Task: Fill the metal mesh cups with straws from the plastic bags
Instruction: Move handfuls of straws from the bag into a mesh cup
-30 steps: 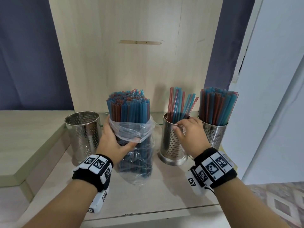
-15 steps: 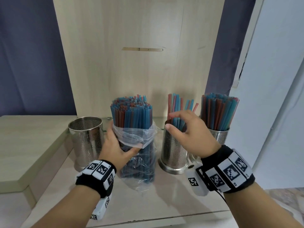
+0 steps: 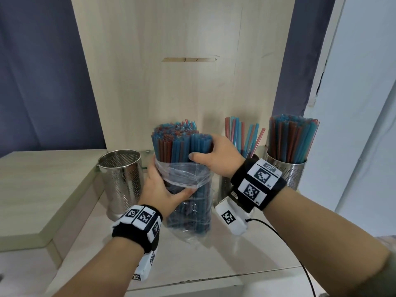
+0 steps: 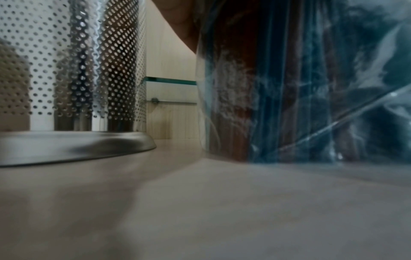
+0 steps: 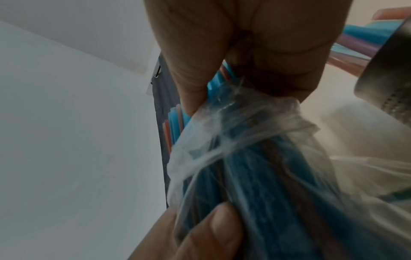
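A clear plastic bag (image 3: 188, 202) full of blue and red straws (image 3: 177, 144) stands upright on the shelf. My left hand (image 3: 158, 189) grips the bag around its middle, thumb across the front. My right hand (image 3: 216, 157) grips a bunch of the straws just above the bag's rolled rim; in the right wrist view its thumb and fingers (image 5: 289, 58) close round the straws (image 5: 177, 116) above the bag (image 5: 233, 123). An empty mesh cup (image 3: 121, 179) stands left of the bag. A partly filled cup (image 3: 225, 187) and a full cup (image 3: 289, 172) stand to the right.
The shelf (image 3: 214, 254) is pale wood with a back panel (image 3: 182, 71) close behind the cups. A raised ledge (image 3: 42, 189) runs along the left. A white wall (image 3: 364, 103) closes the right side. A black cable (image 3: 289, 243) trails from my right wrist.
My right hand left the middle cup, moved left and took hold of the straws sticking out of the bag. My left hand kept its grip on the bag.
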`<state>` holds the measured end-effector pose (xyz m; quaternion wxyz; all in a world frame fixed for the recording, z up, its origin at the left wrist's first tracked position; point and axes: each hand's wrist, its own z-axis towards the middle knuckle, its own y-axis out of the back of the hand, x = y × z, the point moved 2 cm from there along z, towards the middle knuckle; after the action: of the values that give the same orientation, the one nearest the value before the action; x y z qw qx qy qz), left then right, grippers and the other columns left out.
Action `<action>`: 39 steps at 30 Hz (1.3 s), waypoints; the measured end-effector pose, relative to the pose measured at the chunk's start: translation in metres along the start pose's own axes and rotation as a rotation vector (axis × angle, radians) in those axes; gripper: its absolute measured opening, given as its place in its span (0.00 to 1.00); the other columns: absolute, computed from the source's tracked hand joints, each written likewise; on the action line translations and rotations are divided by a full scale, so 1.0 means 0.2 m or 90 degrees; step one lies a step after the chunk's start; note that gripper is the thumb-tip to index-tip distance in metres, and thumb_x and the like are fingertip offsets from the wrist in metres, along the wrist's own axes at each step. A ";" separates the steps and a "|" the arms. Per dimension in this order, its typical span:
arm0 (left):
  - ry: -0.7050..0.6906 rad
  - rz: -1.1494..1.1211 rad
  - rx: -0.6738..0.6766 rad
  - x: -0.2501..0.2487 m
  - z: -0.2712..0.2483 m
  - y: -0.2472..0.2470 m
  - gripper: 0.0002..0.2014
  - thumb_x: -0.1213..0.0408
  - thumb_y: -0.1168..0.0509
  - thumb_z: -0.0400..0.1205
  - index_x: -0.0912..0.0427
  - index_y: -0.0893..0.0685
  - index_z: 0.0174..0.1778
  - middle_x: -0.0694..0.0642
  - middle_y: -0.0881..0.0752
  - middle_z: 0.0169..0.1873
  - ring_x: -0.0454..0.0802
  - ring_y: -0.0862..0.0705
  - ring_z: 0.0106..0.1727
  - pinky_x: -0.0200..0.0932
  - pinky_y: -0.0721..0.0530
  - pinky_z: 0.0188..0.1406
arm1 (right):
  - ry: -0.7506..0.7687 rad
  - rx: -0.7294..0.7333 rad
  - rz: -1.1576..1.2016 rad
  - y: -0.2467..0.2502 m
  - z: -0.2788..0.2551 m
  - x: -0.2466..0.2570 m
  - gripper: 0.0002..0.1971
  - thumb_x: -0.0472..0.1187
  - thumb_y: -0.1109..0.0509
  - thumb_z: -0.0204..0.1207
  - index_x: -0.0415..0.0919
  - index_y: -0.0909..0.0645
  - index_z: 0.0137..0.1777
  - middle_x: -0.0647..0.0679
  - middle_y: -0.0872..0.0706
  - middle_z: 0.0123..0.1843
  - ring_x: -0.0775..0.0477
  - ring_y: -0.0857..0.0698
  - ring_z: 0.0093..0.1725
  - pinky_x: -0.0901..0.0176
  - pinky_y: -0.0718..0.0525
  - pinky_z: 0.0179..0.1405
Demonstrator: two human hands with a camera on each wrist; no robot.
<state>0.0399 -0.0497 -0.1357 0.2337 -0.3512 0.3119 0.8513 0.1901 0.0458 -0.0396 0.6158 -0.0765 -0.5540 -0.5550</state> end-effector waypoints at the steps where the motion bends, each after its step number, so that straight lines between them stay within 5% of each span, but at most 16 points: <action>1: 0.002 0.001 -0.001 0.00 0.00 0.00 0.58 0.43 0.17 0.59 0.53 0.42 0.80 0.46 0.23 0.69 0.41 0.23 0.69 0.40 0.24 0.68 | -0.001 -0.005 0.001 0.00 0.00 0.00 0.14 0.41 0.19 0.71 0.40 0.15 0.55 0.50 0.09 0.46 0.54 0.10 0.45 0.60 0.11 0.45; 4: 0.014 -0.011 0.003 0.00 0.00 0.00 0.60 0.41 0.17 0.58 0.52 0.44 0.81 0.47 0.23 0.71 0.43 0.23 0.71 0.46 0.23 0.72 | 0.007 -0.030 -0.007 0.01 0.00 0.01 0.10 0.42 0.22 0.74 0.40 0.15 0.51 0.54 0.12 0.37 0.57 0.14 0.35 0.64 0.17 0.35; 7: 0.016 -0.016 0.002 0.00 0.00 0.00 0.60 0.39 0.17 0.57 0.52 0.43 0.80 0.46 0.23 0.70 0.42 0.23 0.71 0.49 0.22 0.72 | 0.003 -0.067 0.017 0.00 0.01 0.01 0.14 0.42 0.24 0.76 0.39 0.15 0.59 0.47 0.08 0.46 0.49 0.10 0.46 0.50 0.10 0.49; 10: 0.022 -0.021 0.005 0.00 0.00 0.00 0.62 0.36 0.19 0.55 0.51 0.44 0.81 0.45 0.23 0.71 0.42 0.23 0.71 0.51 0.21 0.72 | -0.008 -0.091 0.023 0.00 0.01 0.02 0.13 0.40 0.26 0.77 0.36 0.16 0.58 0.43 0.09 0.48 0.45 0.10 0.48 0.46 0.10 0.51; 15: 0.039 -0.012 0.013 0.01 0.01 0.00 0.65 0.31 0.20 0.53 0.50 0.46 0.82 0.47 0.26 0.75 0.44 0.26 0.75 0.54 0.23 0.74 | -0.006 -0.193 0.102 0.03 0.03 0.07 0.10 0.40 0.28 0.78 0.33 0.18 0.53 0.40 0.10 0.47 0.42 0.11 0.45 0.46 0.12 0.45; 19: 0.051 -0.007 0.021 0.02 0.01 0.00 0.65 0.32 0.20 0.53 0.47 0.47 0.82 0.48 0.26 0.75 0.45 0.26 0.76 0.55 0.23 0.74 | 0.018 -0.272 0.187 0.04 0.06 0.13 0.04 0.38 0.30 0.79 0.40 0.23 0.45 0.49 0.21 0.36 0.53 0.23 0.32 0.62 0.22 0.32; 23: 0.058 0.004 0.019 0.03 0.01 0.00 0.66 0.31 0.20 0.53 0.48 0.47 0.82 0.48 0.26 0.75 0.46 0.26 0.75 0.55 0.22 0.73 | 0.023 -0.339 0.303 0.09 0.10 0.21 0.07 0.35 0.32 0.80 0.43 0.25 0.42 0.48 0.20 0.33 0.51 0.18 0.29 0.55 0.16 0.33; 35: 0.046 -0.004 0.015 -0.01 0.01 0.01 0.59 0.43 0.17 0.59 0.54 0.44 0.82 0.46 0.26 0.73 0.42 0.26 0.74 0.44 0.27 0.74 | 0.134 -0.400 0.379 0.57 0.27 0.50 0.03 0.33 0.36 0.81 0.36 0.27 0.45 0.47 0.23 0.34 0.53 0.21 0.24 0.58 0.17 0.31; 39: 0.050 0.019 0.014 -0.01 0.01 0.01 0.61 0.37 0.20 0.57 0.57 0.43 0.81 0.50 0.26 0.74 0.46 0.26 0.74 0.48 0.26 0.75 | 0.188 -0.461 0.364 0.73 0.27 0.51 0.02 0.33 0.37 0.79 0.35 0.28 0.47 0.47 0.24 0.32 0.51 0.22 0.25 0.58 0.19 0.31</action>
<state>0.0388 -0.0506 -0.1332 0.2128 -0.3769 0.3350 0.8369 0.2471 0.0777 0.1351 0.7496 -0.3557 -0.1888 -0.5253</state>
